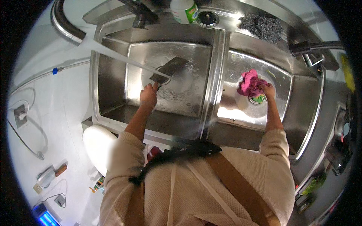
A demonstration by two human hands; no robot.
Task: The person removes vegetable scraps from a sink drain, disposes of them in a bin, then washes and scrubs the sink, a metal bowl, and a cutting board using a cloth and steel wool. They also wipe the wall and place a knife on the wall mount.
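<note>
My left hand (149, 94) is in the left basin of a stainless steel double sink (213, 82), its fingers at the near end of a dark, flat, rectangular blade, perhaps a cleaver (171, 67). Its handle is mostly hidden by the hand. A stream of water from the curved faucet (68, 28) falls on the blade's near part and spreads over the basin floor. In the right basin my right hand (268, 91) grips a crumpled pink cloth (250, 82). The cloth hangs just above the drain (256, 99), where something green shows.
A white bottle with a green label (184, 11), a black round sink strainer (208, 19) and a steel wool-like mass (261, 26) stand along the back ledge. A second faucet (314, 48) reaches in at right. A white rounded object (97, 147) stands left of the sink.
</note>
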